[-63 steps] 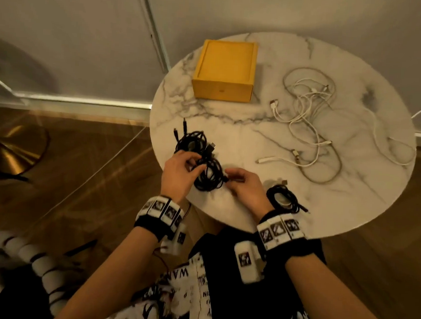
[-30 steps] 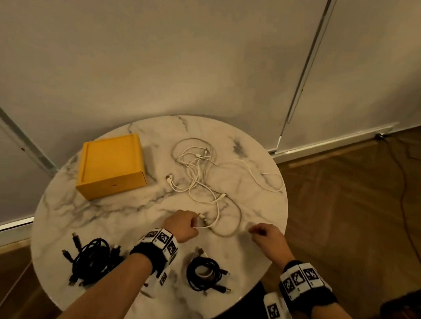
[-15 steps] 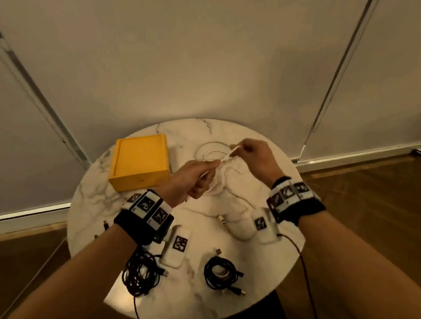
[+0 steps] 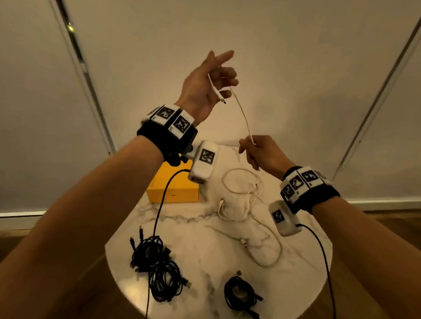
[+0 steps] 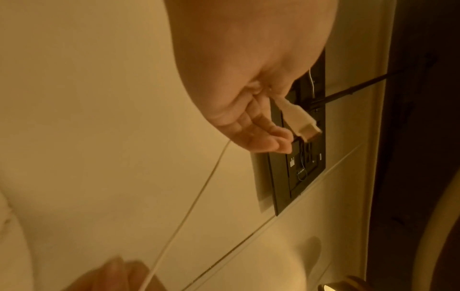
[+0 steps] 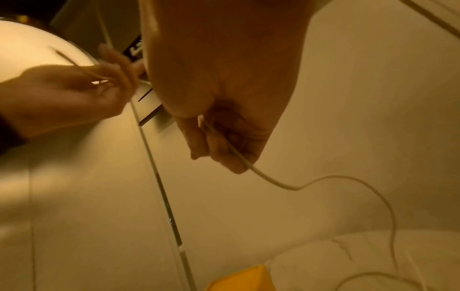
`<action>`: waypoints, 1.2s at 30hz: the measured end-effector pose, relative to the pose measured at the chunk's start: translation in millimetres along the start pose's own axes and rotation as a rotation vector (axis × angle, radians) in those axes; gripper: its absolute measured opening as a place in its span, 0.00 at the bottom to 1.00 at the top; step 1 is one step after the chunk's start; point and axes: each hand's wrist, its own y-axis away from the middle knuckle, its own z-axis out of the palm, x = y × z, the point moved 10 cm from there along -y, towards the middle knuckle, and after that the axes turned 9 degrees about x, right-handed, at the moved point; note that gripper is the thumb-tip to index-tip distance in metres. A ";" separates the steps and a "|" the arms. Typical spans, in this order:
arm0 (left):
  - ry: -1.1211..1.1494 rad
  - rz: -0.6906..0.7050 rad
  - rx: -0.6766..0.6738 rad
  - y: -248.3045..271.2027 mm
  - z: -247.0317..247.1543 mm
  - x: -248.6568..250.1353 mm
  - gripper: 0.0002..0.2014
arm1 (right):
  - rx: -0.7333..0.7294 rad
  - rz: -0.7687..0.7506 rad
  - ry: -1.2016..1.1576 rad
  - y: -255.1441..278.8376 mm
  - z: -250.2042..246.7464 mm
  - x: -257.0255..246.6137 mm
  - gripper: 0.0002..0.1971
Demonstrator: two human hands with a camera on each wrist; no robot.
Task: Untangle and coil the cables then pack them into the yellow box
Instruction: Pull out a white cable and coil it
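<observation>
My left hand is raised high above the table and holds one end of a white cable, whose plug hangs below the fingers. Lower and to the right, my right hand pinches the same cable, which runs taut between both hands and trails down to the table. More white cables lie tangled on the marble table. The yellow box sits closed at the far left, partly hidden by my left wrist. Two black coiled bundles lie near the front edge.
The round table is small, with wooden floor all around it. A pale wall with metal strips rises close behind. Thin black leads hang from both wrist devices over the table.
Both hands left the black bundle, took up a white cable from the tangle and lifted it; the left hand now rises well above the right, stretching the cable.
</observation>
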 end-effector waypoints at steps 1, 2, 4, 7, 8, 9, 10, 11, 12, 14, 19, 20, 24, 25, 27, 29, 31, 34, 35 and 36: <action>0.033 -0.001 0.006 -1.7 -5.1 1.4 0.20 | -0.013 -0.010 0.042 6.7 2.1 -1.0 0.19; 0.063 -0.006 0.002 -1.1 -10.3 0.6 0.19 | -0.045 -0.032 0.106 15.1 6.5 -3.1 0.19; 0.106 -0.036 -0.017 3.3 -20.7 -10.5 0.16 | -0.135 -0.082 0.218 36.9 16.8 -5.9 0.21; 0.154 -0.056 0.024 7.9 -48.0 -30.0 0.14 | -0.202 -0.089 0.190 65.5 25.9 -5.0 0.22; 0.142 -0.043 0.047 9.7 -56.2 -32.9 0.15 | -0.203 -0.075 0.155 72.1 26.8 -4.2 0.22; 0.114 -0.023 0.076 11.4 -65.0 -35.4 0.16 | -0.201 -0.063 0.121 78.4 28.1 -4.1 0.21; 0.084 -0.002 0.108 12.1 -72.0 -37.5 0.18 | -0.187 -0.058 0.092 82.5 27.4 -5.2 0.19; 0.069 0.011 0.142 13.7 -79.0 -40.2 0.19 | -0.164 -0.070 0.069 87.0 26.1 -9.0 0.17; 0.071 0.014 0.180 15.0 -85.6 -42.9 0.21 | -0.138 -0.108 0.064 91.1 25.1 -17.0 0.15; 0.133 -0.003 0.250 16.2 -96.5 -47.8 0.20 | -0.148 -0.239 0.108 100.6 31.4 -40.3 0.12; 0.359 -0.031 0.326 14.7 -102.7 -38.2 0.14 | -0.310 -0.289 0.354 96.3 43.7 -47.1 0.15; 0.349 0.005 0.346 12.7 -107.9 -30.4 0.14 | -0.270 -0.244 0.350 86.4 29.9 -44.7 0.16; 0.215 0.192 0.435 6.2 -129.9 8.5 0.07 | -0.100 -0.274 0.389 46.9 -26.5 -83.8 0.14; 0.123 0.238 0.438 3.0 -129.7 15.1 0.08 | -0.080 -0.329 0.431 40.6 -33.9 -103.7 0.13; -0.228 0.359 0.386 -1.1 -113.9 27.9 0.13 | -0.037 -0.463 0.493 28.9 -46.1 -147.7 0.11; -0.686 0.383 0.171 -0.4 -80.2 18.9 0.17 | 0.022 -0.562 0.506 14.8 -57.5 -186.0 0.10; -0.941 0.244 -0.060 12.2 -55.8 -13.6 0.19 | 0.063 -0.578 0.504 -1.5 -66.8 -206.8 0.11; -0.886 0.134 -0.177 43.1 -38.7 -34.1 0.24 | 0.083 -0.569 0.505 -17.1 -70.5 -208.5 0.10; -0.834 0.107 -0.175 48.9 -38.3 -36.2 0.26 | 0.093 -0.547 0.495 -20.1 -71.8 -203.1 0.10; -0.790 0.076 -0.168 54.2 -38.6 -36.7 0.29 | 0.105 -0.528 0.480 -22.4 -73.0 -196.8 0.10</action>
